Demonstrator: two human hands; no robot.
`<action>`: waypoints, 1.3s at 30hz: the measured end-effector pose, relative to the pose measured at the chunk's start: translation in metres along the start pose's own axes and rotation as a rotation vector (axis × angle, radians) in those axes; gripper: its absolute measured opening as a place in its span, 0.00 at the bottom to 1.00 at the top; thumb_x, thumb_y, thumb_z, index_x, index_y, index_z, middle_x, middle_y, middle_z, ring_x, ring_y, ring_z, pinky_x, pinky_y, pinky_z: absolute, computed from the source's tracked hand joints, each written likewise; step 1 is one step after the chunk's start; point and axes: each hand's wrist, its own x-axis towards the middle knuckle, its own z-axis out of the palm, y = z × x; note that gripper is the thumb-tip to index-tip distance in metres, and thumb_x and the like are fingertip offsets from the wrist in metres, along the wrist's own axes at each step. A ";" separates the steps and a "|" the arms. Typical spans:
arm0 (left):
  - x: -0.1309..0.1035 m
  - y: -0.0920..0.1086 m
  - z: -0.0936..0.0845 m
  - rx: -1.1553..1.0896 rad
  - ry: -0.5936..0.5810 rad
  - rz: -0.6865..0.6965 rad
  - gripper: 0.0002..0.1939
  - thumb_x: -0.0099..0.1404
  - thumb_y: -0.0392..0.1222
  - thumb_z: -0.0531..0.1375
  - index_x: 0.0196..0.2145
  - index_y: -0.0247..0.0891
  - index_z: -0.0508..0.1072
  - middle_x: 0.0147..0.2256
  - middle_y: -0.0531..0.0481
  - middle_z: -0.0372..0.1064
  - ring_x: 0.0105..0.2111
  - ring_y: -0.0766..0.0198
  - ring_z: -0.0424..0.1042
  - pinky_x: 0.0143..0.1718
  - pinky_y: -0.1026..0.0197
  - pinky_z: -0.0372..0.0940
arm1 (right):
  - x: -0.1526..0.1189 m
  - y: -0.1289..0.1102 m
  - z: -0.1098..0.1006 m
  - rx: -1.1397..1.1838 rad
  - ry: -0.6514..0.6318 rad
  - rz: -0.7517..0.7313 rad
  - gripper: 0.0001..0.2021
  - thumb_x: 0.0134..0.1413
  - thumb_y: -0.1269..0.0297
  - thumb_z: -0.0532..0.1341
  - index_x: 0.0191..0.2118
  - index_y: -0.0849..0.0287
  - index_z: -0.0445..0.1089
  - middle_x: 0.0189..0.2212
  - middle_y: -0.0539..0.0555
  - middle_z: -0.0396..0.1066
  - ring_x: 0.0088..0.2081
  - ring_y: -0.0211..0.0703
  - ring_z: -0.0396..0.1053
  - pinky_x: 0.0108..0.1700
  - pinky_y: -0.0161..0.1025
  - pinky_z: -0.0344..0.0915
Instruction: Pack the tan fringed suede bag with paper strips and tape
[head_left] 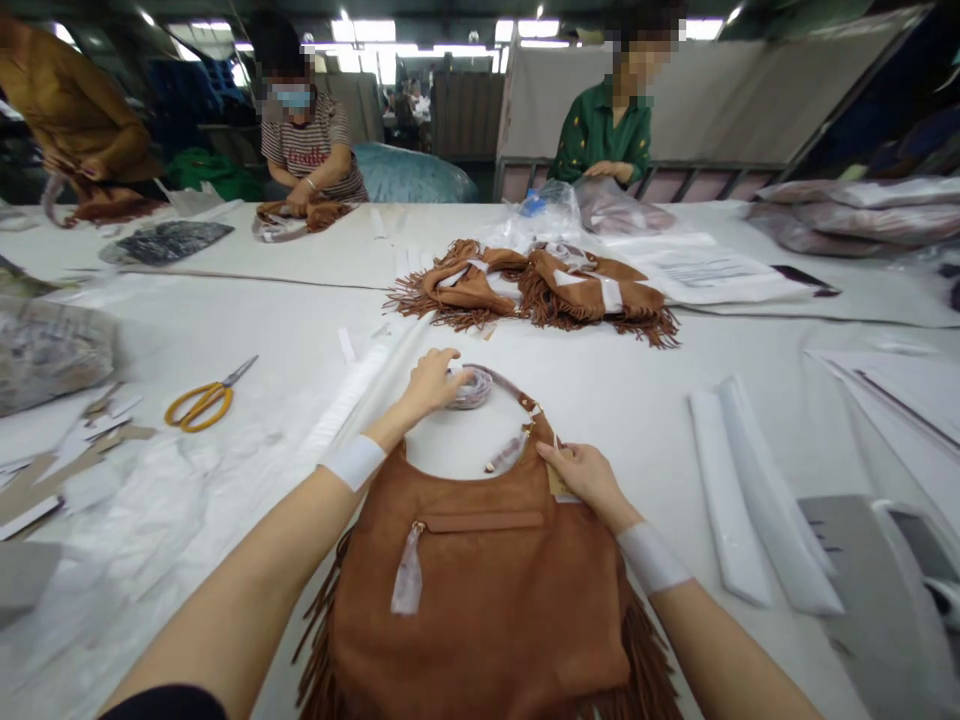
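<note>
A brown suede-look handbag (480,600) with fringed sides lies in front of me, its zip pocket facing up. A wrapped zip pull (408,572) hangs from that pocket. At the bag's top, my left hand (433,385) has its fingers closed on the plastic-wrapped coiled strap (472,388). My right hand (583,475) grips the bag's upper right edge, thumb near the strap ring. A tan hang tag (561,484) sits partly under the right fingers. Another small wrapped piece (508,452) lies inside the handle's loop.
Yellow-handled scissors (201,402) lie on the left, near cardboard scraps (64,465). Fringed brown bags (592,285) lie ahead. White foam rolls (750,500) and a grey device (877,570) are at right. Several people work across the white table (315,315).
</note>
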 end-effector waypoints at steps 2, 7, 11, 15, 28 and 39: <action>-0.042 0.009 -0.021 -0.042 -0.050 0.096 0.19 0.66 0.50 0.54 0.52 0.40 0.67 0.51 0.47 0.67 0.52 0.59 0.65 0.55 0.59 0.57 | 0.001 -0.001 0.001 -0.006 0.007 0.005 0.26 0.51 0.40 0.55 0.26 0.61 0.74 0.21 0.55 0.73 0.26 0.44 0.69 0.25 0.35 0.54; -0.197 0.024 -0.056 -0.100 -0.340 0.329 0.31 0.61 0.63 0.56 0.58 0.49 0.63 0.59 0.48 0.61 0.59 0.51 0.58 0.63 0.48 0.48 | 0.004 -0.004 -0.002 -0.021 0.041 -0.018 0.25 0.52 0.43 0.57 0.24 0.63 0.74 0.19 0.55 0.71 0.25 0.43 0.68 0.25 0.35 0.54; -0.276 0.014 -0.030 0.041 -0.499 0.341 0.42 0.56 0.68 0.57 0.64 0.56 0.51 0.65 0.48 0.50 0.65 0.46 0.46 0.64 0.36 0.32 | 0.007 -0.008 -0.004 -0.009 0.089 -0.057 0.24 0.53 0.45 0.58 0.24 0.64 0.74 0.19 0.57 0.71 0.24 0.44 0.68 0.26 0.35 0.57; -0.274 -0.004 -0.003 0.071 -0.563 0.320 0.39 0.61 0.66 0.54 0.65 0.51 0.50 0.66 0.44 0.46 0.65 0.48 0.45 0.63 0.34 0.33 | -0.003 -0.013 -0.012 0.021 0.231 -0.121 0.23 0.57 0.49 0.53 0.33 0.66 0.75 0.28 0.62 0.75 0.31 0.48 0.71 0.35 0.38 0.63; -0.225 -0.020 -0.003 -0.082 -0.703 0.360 0.27 0.67 0.61 0.49 0.61 0.53 0.60 0.66 0.46 0.46 0.66 0.55 0.42 0.64 0.40 0.28 | -0.238 0.038 0.007 0.150 0.281 -0.698 0.12 0.62 0.62 0.52 0.45 0.55 0.70 0.40 0.57 0.74 0.43 0.46 0.72 0.47 0.42 0.69; -0.292 0.006 -0.010 -0.018 0.110 0.256 0.19 0.67 0.49 0.54 0.53 0.43 0.70 0.56 0.42 0.65 0.58 0.50 0.59 0.61 0.38 0.45 | -0.276 0.077 0.067 0.000 0.207 -0.841 0.16 0.62 0.69 0.50 0.52 0.54 0.68 0.46 0.60 0.73 0.49 0.49 0.71 0.51 0.46 0.70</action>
